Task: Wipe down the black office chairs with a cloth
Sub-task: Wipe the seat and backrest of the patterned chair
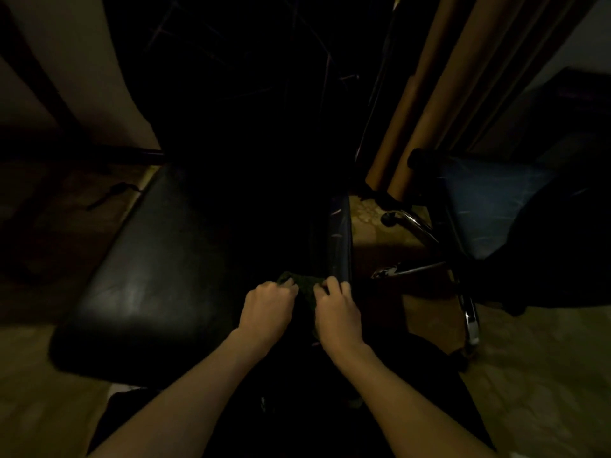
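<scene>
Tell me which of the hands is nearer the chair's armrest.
Right. The right hand sits just below the front end of the armrest, gripping the cloth; the left hand grips the cloth farther left.

Left hand: knuckles up, fingers curled, pinching the cloth.
Right hand: close beside the left, fingers curled on the same cloth.
Forearms: bare, converging forward.

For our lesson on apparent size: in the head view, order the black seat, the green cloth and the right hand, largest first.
1. black seat
2. right hand
3. green cloth, though both hands cover much of it, so its true rank against the hand is unsure.
</scene>
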The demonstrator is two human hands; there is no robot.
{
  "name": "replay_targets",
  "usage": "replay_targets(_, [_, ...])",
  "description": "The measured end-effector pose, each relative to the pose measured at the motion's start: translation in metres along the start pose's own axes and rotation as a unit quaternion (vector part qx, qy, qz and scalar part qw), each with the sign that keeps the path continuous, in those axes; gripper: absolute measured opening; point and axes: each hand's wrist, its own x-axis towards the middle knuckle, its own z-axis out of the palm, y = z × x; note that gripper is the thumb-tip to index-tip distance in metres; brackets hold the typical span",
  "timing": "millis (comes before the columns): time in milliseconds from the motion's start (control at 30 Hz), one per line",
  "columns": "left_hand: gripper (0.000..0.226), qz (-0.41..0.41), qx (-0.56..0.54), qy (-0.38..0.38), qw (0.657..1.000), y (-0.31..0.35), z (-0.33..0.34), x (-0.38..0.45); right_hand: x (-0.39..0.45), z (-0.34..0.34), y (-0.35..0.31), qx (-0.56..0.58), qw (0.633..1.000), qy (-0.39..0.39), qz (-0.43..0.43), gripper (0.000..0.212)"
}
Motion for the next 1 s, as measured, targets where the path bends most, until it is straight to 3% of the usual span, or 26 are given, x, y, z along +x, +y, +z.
replay_targets(100, [0.011, -0.002, -0.017, 0.005, 1.000, 0.010, 0.003, -0.030, -0.029, 0.004, -0.003, 0.002, 1.000, 0.008, 0.009, 0.045])
replay_targets(233, [0.025, -0.006, -0.058, 0.039, 0.998, 0.026, 0.012, -0.067, -0.068, 0.016, 0.000, 0.022, 1.000, 0.012, 0.014, 0.052])
replay_targets(433, [0.040, -0.016, -0.080, 0.050, 0.995, 0.047, 0.024, -0.099, -0.110, 0.048, 0.008, 0.065, 0.994, 0.081, 0.043, 0.059])
replay_targets(733, [0.047, -0.028, -0.069, 0.057, 0.996, 0.055, 0.027, -0.071, -0.081, 0.037, 0.018, 0.065, 0.993, 0.076, 0.068, 0.061])
replay_targets(1000, [0.025, -0.055, -0.072, 0.072, 0.993, 0.059, 0.028, -0.003, -0.011, 0.025, 0.041, 0.029, 0.995, 0.077, 0.047, 0.041])
